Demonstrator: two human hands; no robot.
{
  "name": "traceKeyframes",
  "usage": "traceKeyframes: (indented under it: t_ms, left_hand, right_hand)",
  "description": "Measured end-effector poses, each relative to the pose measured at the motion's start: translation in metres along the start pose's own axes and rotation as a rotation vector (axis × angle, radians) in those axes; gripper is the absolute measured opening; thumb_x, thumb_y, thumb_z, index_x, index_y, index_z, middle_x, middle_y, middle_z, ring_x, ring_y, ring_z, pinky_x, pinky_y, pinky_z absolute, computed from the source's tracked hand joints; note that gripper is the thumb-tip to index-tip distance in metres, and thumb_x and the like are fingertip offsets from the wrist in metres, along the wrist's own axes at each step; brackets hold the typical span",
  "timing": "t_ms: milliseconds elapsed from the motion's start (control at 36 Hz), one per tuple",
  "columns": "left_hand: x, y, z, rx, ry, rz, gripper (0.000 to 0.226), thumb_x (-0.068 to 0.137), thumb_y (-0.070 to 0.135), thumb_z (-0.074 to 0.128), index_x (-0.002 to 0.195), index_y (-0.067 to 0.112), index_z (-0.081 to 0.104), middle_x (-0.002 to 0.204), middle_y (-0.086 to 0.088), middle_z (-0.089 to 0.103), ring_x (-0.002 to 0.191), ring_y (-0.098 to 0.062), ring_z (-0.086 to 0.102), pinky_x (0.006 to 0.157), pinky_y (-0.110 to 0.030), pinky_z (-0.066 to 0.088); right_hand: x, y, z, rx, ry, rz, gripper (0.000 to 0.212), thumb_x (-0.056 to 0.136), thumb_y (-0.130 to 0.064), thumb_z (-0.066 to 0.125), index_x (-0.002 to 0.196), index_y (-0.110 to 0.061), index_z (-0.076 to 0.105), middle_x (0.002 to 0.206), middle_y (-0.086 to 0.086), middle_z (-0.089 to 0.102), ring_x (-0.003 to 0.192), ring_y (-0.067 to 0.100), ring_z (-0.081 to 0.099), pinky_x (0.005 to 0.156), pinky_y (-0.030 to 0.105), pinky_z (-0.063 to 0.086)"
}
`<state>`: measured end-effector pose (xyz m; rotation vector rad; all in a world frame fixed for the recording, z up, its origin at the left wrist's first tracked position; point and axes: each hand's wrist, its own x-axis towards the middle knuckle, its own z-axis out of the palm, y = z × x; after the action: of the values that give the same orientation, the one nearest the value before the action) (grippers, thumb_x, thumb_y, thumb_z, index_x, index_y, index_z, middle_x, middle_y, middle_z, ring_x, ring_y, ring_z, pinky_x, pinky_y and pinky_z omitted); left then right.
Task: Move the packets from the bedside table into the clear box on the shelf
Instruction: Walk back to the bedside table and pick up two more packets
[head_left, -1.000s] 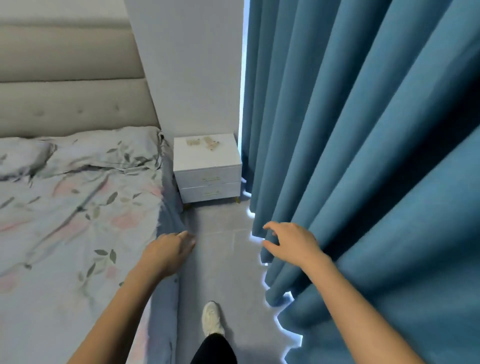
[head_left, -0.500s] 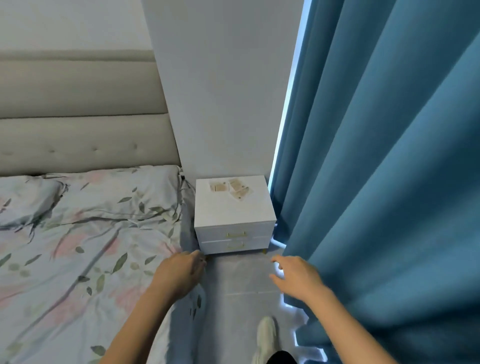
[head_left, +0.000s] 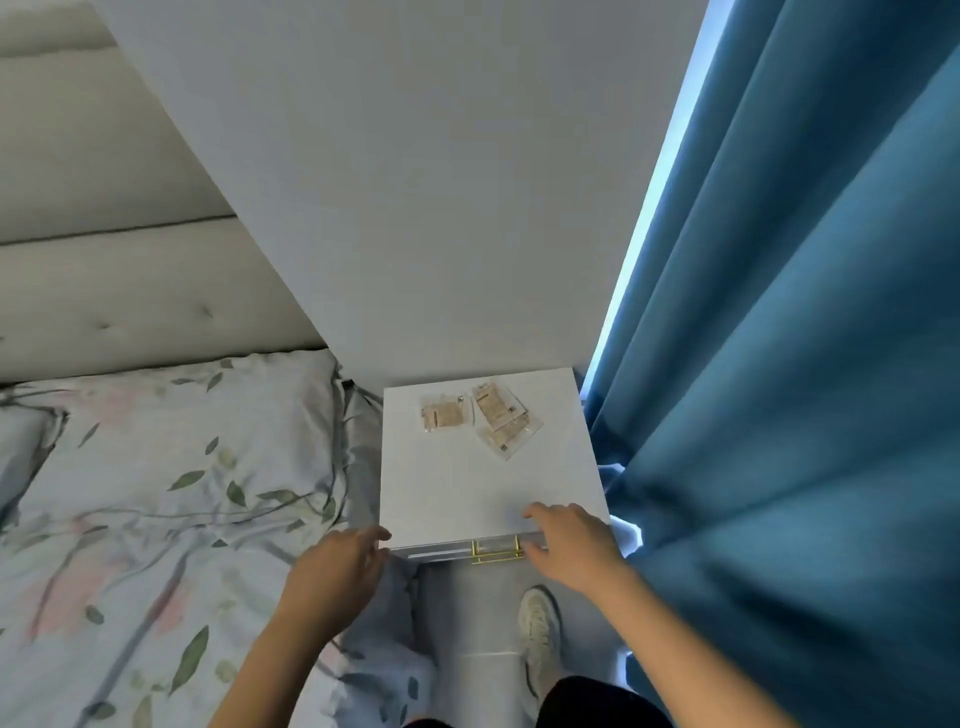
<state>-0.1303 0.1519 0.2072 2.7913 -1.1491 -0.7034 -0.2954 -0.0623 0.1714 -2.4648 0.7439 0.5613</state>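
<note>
A white bedside counter (head_left: 467, 493) stands against a pale wall, between a bed (head_left: 156, 519) with leaf-patterned bedding on the left and a blue curtain (head_left: 779, 364) on the right. Three small tan packets lie near the counter's back edge: one packet (head_left: 444, 413) sits alone to the left, and two overlapping packets (head_left: 503, 418) lie just beside it on the right. The left hand (head_left: 337, 571) hovers at the counter's front left corner, its fingers (head_left: 375, 536) loosely extended, holding nothing. The right hand (head_left: 571, 545) reaches over the front right edge with fingers (head_left: 537, 512) spread and relaxed, empty, well short of the packets. A gold drawer handle (head_left: 496, 552) shows below the front edge between the hands. A white shoe (head_left: 540, 623) stands on the floor below.
</note>
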Motion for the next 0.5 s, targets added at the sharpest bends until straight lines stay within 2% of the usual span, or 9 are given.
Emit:
traceKeyframes:
  t_ms: [111,222,306,361,444,500]
  left_hand:
    - [0.067,0.008,0.013,-0.088,-0.032,0.028,0.028,0.097,0.033,0.044,0.122,0.030,0.057,0.111,0.010,0.067,0.108,-0.011,0.058,0.086,-0.026,0.045]
    - [0.131,0.012,0.051,-0.116,-0.111,0.087,0.026,0.096,0.031,0.045,0.115,0.026,0.061,0.108,0.009,0.066,0.111,-0.015,0.055,0.087,-0.028,0.044]
    - [0.170,0.010,0.080,-0.113,-0.160,0.127,0.025,0.094,0.031,0.046,0.109,0.023,0.064,0.112,0.007,0.063,0.115,-0.016,0.051,0.091,-0.028,0.042]
    - [0.191,0.004,0.096,-0.123,-0.169,0.129,0.024,0.091,0.029,0.047,0.105,0.022,0.065,0.113,0.006,0.062,0.113,-0.018,0.051,0.090,-0.030,0.043]
    - [0.218,-0.009,0.114,-0.147,-0.119,0.147,0.025,0.084,0.023,0.047,0.098,0.021,0.068,0.103,0.005,0.065,0.102,-0.022,0.058,0.081,-0.033,0.048]
    - [0.236,-0.016,0.121,-0.206,-0.074,0.147,0.024,0.086,0.010,0.053,0.099,0.021,0.069,0.099,0.009,0.064,0.099,-0.019,0.058,0.079,-0.028,0.047]
  right_hand:
    - [0.063,0.014,0.007,0.089,-0.029,0.032,0.043,0.093,-0.032,0.046,0.135,-0.024,0.043,0.125,0.001,0.058,0.117,0.022,0.050,0.087,0.032,0.044]
    - [0.119,0.030,0.036,0.141,-0.022,0.081,0.047,0.093,-0.033,0.047,0.139,-0.022,0.038,0.129,0.003,0.056,0.118,0.024,0.050,0.092,0.034,0.046]
    - [0.163,0.040,0.057,0.198,0.085,0.123,0.066,0.091,-0.037,0.051,0.148,-0.019,0.022,0.141,0.005,0.042,0.124,0.026,0.044,0.100,0.035,0.042]
    - [0.198,0.046,0.067,0.254,0.175,0.186,0.075,0.089,-0.041,0.057,0.149,-0.016,0.020,0.145,0.007,0.037,0.127,0.026,0.041,0.103,0.034,0.038]
    - [0.255,0.056,0.078,0.362,0.343,0.369,0.090,0.082,-0.051,0.064,0.149,-0.010,0.020,0.146,0.012,0.035,0.129,0.028,0.039,0.103,0.038,0.038]
    - [0.291,0.060,0.083,0.467,0.377,0.534,0.102,0.076,-0.056,0.067,0.149,-0.008,0.014,0.148,0.014,0.029,0.133,0.030,0.033,0.104,0.041,0.036]
